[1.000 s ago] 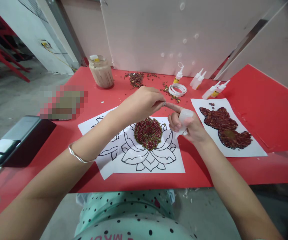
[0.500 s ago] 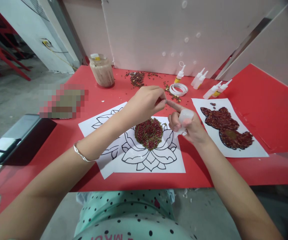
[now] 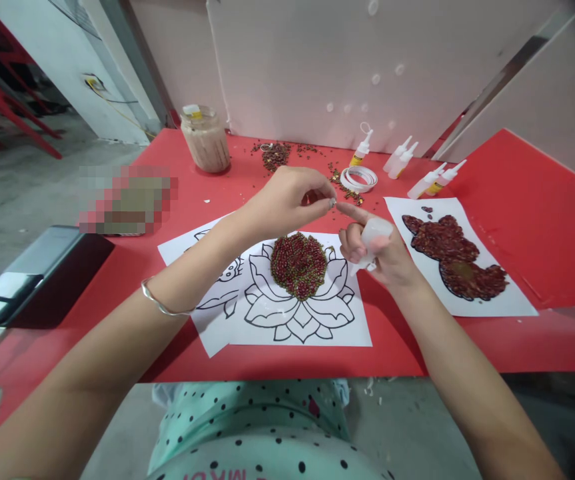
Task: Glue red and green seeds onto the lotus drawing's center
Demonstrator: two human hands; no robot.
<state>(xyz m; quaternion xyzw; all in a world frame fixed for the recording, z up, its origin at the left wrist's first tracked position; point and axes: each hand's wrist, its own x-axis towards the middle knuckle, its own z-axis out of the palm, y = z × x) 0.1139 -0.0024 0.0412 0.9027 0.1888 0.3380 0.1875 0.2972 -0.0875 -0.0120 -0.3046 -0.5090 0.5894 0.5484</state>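
Note:
My left hand [image 3: 300, 197] is closed in a pinch, its thumb and fingertips meeting right beside the tip of my right index finger. Whatever may be between those fingertips is too small to make out. My right hand [image 3: 374, 247] has its other fingers curled round a small translucent glue bottle [image 3: 377, 233], while the index finger points out to the left. Beneath both hands lies a white sheet with a lotus outline [image 3: 300, 327]. Red and green beans [image 3: 300, 267] cover the flower's centre; the lower petals are bare paper.
On the red table [image 3: 277, 363] stand a jar [image 3: 206, 143], several glue bottles [image 3: 401, 160] and a tape roll [image 3: 358, 179]. Loose beans [image 3: 276, 157] lie at the back. A bean-covered picture [image 3: 492, 307] is at right, another drawing [image 3: 212, 343] at left, beside a phone [image 3: 42, 273].
My left hand's fingers have loosened slightly, with a wider gap inside the pinch. Both hands stay fingertip to fingertip, and the view has shifted very little.

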